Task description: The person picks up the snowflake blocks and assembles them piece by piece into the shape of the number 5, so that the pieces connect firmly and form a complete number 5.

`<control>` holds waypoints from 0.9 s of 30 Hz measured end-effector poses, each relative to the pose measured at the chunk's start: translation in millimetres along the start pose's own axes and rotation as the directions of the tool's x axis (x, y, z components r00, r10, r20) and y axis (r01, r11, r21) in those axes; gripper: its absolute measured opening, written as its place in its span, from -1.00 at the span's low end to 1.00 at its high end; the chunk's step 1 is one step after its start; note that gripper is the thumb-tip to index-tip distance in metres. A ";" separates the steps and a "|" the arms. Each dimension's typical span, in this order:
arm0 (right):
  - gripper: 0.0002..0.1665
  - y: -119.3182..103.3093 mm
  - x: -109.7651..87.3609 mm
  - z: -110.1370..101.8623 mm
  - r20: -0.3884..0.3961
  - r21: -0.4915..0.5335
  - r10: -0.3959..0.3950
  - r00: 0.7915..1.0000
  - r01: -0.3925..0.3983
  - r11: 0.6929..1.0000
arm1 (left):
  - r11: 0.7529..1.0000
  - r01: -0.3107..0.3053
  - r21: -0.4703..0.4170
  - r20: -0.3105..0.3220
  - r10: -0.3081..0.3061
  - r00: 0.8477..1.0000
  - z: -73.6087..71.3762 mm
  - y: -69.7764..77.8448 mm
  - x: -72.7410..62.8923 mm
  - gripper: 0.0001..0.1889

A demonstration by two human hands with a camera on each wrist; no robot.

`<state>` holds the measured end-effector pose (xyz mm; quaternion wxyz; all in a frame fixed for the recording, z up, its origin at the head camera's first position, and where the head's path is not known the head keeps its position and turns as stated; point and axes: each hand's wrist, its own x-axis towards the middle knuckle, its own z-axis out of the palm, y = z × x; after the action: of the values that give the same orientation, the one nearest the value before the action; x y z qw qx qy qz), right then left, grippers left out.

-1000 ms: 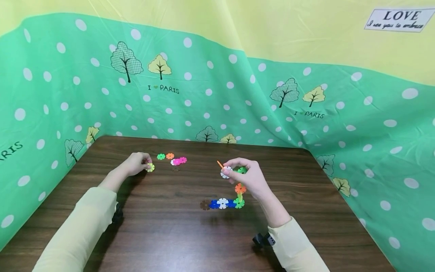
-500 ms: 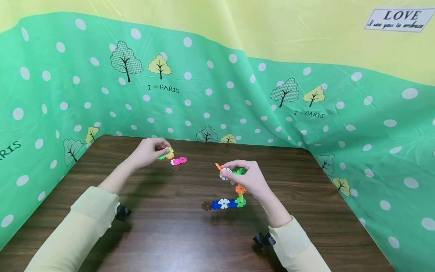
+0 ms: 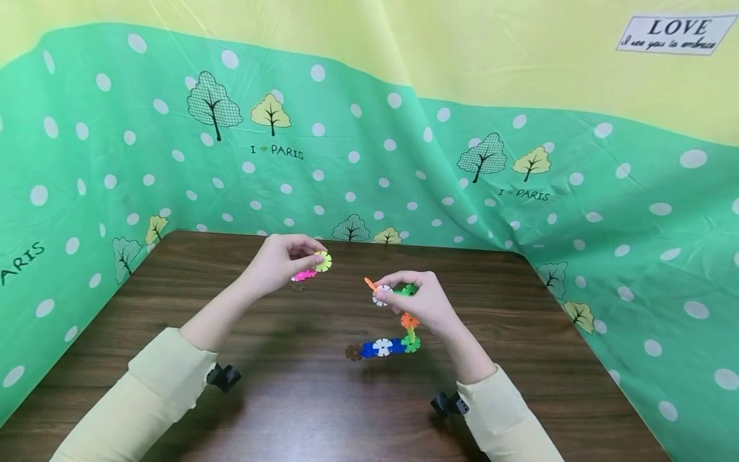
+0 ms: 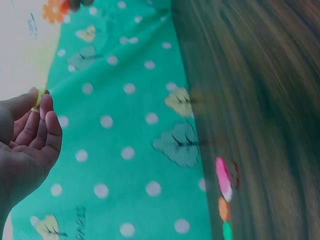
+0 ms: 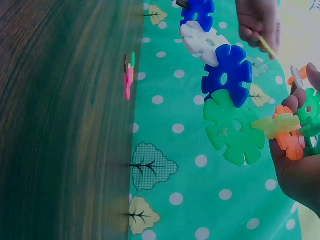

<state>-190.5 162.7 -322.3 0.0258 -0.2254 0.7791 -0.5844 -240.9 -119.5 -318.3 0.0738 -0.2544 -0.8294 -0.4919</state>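
Observation:
My left hand pinches a yellow snowflake disc between thumb and fingers, above the table's far side. To its right my right hand pinches the white disc near the upper end of a linked chain of snowflake discs. An orange disc tilts up from that white one. Down the chain come green, orange and yellow discs, then a larger-looking green disc. From there blue and white discs run leftward to a brown disc. The right fingers partly cover the upper links.
Pink discs and a brown disc lie on the dark wooden table beneath my left hand. Loose orange and green discs show in the left wrist view. A dotted green curtain hangs behind the table.
My left hand has lifted the yellow disc from the table and carried it right, toward the chain. The right hand stays nearly still; the chain's lower end has shifted slightly right.

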 end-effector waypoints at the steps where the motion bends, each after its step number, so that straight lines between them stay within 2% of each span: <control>1: -0.79 -2.8 -0.7 1.1 -0.001 -0.005 -0.005 1.000 0.005 1.000 | 1.000 0.002 -0.023 -0.002 -0.002 1.000 2.3 3.6 -0.2 -0.85; 6: -0.80 -8.1 -1.1 6.4 -0.010 -0.004 -0.020 1.000 0.020 1.000 | 0.997 -0.015 -0.080 0.002 0.016 1.000 14.3 20.1 -1.4 -0.87; 12: -0.80 -8.9 0.3 10.0 -0.011 0.015 -0.029 1.000 0.029 0.999 | 0.991 -0.069 -0.114 0.018 0.071 0.997 26.6 30.3 -1.7 -0.85; 17: -0.83 -10.0 0.6 11.5 -0.007 0.008 -0.043 0.999 0.043 0.999 | 0.992 -0.094 -0.085 0.030 0.097 0.995 31.4 34.3 -1.4 -0.87; 27: -0.83 -8.3 0.8 13.1 -0.024 -0.001 -0.049 0.999 0.049 0.999 | 0.995 -0.095 -0.009 0.037 0.096 0.995 35.6 39.4 -0.8 -0.87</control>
<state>-184.5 148.8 -318.6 0.0022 -0.2375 0.7737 -0.5874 -216.2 -74.1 -305.9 0.0809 -0.3031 -0.8156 -0.4862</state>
